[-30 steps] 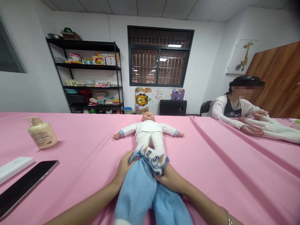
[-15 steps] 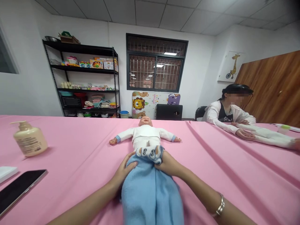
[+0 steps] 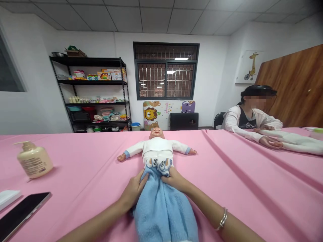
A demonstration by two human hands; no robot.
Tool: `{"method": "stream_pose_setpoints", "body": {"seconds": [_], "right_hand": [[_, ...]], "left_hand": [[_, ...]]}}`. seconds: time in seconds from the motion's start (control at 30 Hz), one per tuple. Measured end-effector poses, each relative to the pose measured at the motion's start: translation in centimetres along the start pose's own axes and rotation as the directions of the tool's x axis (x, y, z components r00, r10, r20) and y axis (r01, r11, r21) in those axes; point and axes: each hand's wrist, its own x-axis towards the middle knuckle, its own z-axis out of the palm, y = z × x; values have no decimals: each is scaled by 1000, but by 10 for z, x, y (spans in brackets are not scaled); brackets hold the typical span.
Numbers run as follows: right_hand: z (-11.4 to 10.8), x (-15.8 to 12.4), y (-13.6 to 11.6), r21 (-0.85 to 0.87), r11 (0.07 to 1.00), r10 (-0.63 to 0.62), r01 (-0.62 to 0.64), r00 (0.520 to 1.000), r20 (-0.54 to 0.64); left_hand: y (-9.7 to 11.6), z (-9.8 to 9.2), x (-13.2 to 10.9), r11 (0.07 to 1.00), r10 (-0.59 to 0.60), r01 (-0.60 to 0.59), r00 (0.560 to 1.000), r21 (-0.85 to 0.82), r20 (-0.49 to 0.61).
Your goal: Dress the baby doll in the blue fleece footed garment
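Observation:
A baby doll [image 3: 157,146] in a white top with blue cuffs lies on its back, arms spread and head away from me. Blue fleecy baby trousers [image 3: 165,211] with a patterned white waistband cover its lower body. My left hand [image 3: 135,188] grips the trousers' left side near the waist, thumb on top of the cloth. On the other side my right hand [image 3: 175,178] is closed on the fabric just below the waistband. The doll's legs are hidden under the blue cloth.
On the pink tablecloth [image 3: 88,154] at left stand a pump bottle [image 3: 35,159], a phone [image 3: 24,211] and a white box [image 3: 9,198]. At right a person [image 3: 252,117] handles another doll [image 3: 300,141]. Shelves [image 3: 93,82] stand behind.
The waistband lies flatter and the blue cloth is bunched more tightly between my hands, which have come slightly closer together. The camera view has tilted and shifted a little.

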Motion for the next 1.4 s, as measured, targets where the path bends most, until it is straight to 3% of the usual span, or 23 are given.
{"method": "stream_pose_setpoints", "body": {"seconds": [0.1,0.2,0.47,0.63,0.83,0.93,1.03,1.13,1.2,1.4], "right_hand": [[-1,0,5,13,997,71,-71,997,-3],[-3,-1,6,71,985,154,-154,988,4],[-11,-5,-6,248,890,368,-383,924,107],[-13,-6,-12,240,889,388,-390,920,60],[-8,-7,-12,153,924,349,-351,936,39],[-5,-7,-10,120,949,290,-290,957,15],[-5,-7,-9,121,954,273,-274,962,21],[-4,-7,-7,152,955,254,-256,967,28],[-4,-7,-7,178,954,241,-242,970,26],[-7,-8,-14,268,938,188,-219,973,136]], "left_hand": [[6,-1,18,952,41,-43,999,304,12],[3,6,33,913,88,-58,994,403,-58],[-17,22,27,943,6,64,978,328,-209],[-13,16,31,967,3,56,972,248,-234],[-38,10,47,992,-5,27,984,120,-180],[-40,5,50,1000,-4,1,995,-25,-100],[-28,-9,47,989,18,-1,994,-151,108],[-11,-29,41,977,-16,88,938,-194,345],[-1,-39,36,962,-23,141,894,-232,448],[13,-34,31,925,-61,261,819,-276,570]]}}
